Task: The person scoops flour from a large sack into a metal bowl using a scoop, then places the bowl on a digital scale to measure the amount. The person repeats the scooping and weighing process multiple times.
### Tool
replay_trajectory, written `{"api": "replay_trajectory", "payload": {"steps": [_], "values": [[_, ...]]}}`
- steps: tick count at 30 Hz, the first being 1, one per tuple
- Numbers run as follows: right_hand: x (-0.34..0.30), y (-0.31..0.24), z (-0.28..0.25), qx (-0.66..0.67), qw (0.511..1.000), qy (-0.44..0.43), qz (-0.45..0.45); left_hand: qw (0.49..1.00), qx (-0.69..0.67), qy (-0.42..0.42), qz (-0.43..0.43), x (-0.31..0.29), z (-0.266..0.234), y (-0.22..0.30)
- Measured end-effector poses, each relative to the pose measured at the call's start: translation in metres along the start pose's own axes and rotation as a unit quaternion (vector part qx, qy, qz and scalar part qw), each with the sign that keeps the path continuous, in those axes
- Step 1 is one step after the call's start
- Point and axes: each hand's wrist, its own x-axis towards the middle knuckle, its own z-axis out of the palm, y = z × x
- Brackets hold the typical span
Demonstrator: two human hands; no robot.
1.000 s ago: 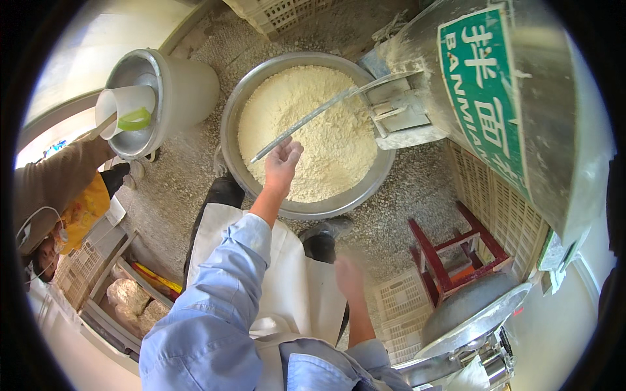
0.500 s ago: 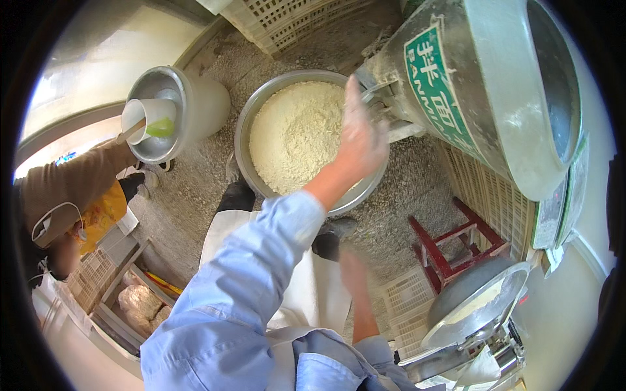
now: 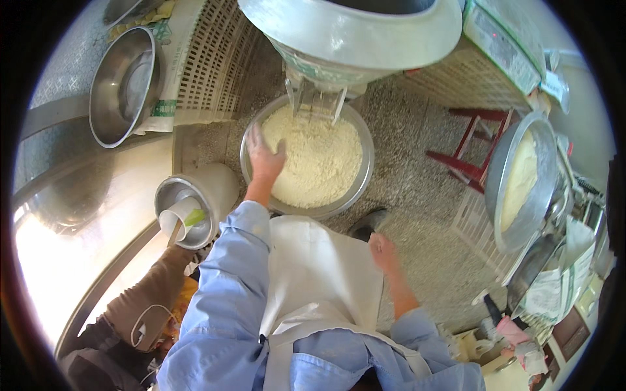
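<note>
My left hand (image 3: 264,156) is over the left side of a wide metal basin (image 3: 367,153), its fingers apart and nothing in them. Pale yellow-white flour (image 3: 319,156), clumpy on top, fills much of the basin, which sits on the floor in front of me. A big pale metal machine (image 3: 355,39) with a round open mouth stands at the basin's far side; its metal prongs (image 3: 338,107) reach over the flour. Beside my apron, my right hand (image 3: 385,253) hangs away from the basin with its fingers curled in; I see nothing in it.
A white bucket (image 3: 218,186) with a metal bowl and white scoop stands left, near another person's sleeve (image 3: 140,290). Plastic crates (image 3: 218,65) are at far left below a steel bowl (image 3: 127,88). At right are a red stool (image 3: 466,146) and a tilted basin (image 3: 508,189) holding pale dough.
My view has turned right. My left hand has gone from beside the machine at the basin's right to its left side. My right hand remains low by the apron.
</note>
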Motion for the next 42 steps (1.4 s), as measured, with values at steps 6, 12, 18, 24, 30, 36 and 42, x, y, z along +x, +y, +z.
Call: {"api": "replay_trajectory", "payload": {"steps": [6,12,18,24,30,36,42], "values": [[0.088,0.049,0.037,-0.046,0.999,0.022,0.018,0.977,0.037,-0.050,-0.203,-0.055,0.004,-0.142],[0.202,0.116,0.078,-0.093,0.977,0.131,0.139,0.946,0.240,-0.100,-0.195,-0.023,0.063,-0.259],[0.276,0.110,0.103,-0.001,0.975,0.169,0.141,0.939,-0.038,-0.131,-0.316,0.035,0.089,-0.318],[0.311,0.124,0.097,-0.029,0.979,0.150,0.137,0.919,-0.248,-0.067,-0.299,0.052,0.105,-0.342],[0.306,0.151,0.085,0.009,0.989,0.123,0.080,0.841,-0.307,0.058,-0.443,-0.012,0.092,-0.310],[0.145,0.200,0.064,0.056,0.982,0.130,0.126,0.762,-0.470,0.035,-0.444,-0.111,0.059,-0.253],[-0.041,0.163,-0.014,0.016,0.957,0.183,0.224,0.804,-0.334,-0.121,-0.477,-0.162,-0.006,-0.178]]}}
